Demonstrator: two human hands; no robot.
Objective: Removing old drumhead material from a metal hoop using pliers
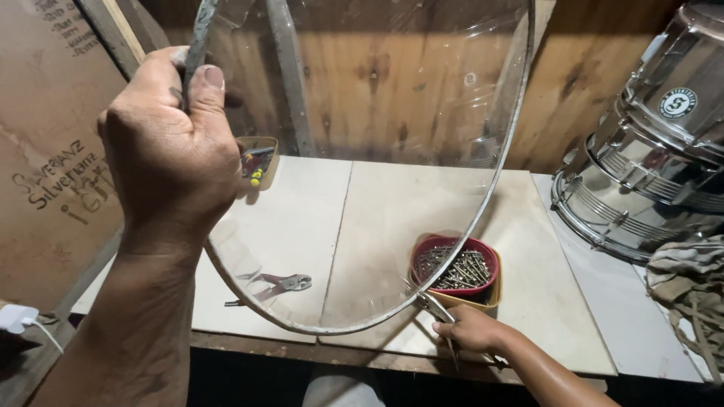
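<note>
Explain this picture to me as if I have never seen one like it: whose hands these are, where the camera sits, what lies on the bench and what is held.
The single picture comes from a camera worn on a person's head, looking down at their own two bare hands. The left hand is closed around the rim of a large round hoop with a clear skin, held upright over the bench. The right hand grips slim pliers at the hoop's lower edge. On the pale worktop lie a red bowl of metal screws set in a yellow bowl, red-handled pliers, and a small tray of bits. Shiny metal drum shells are stacked at the right.
</note>
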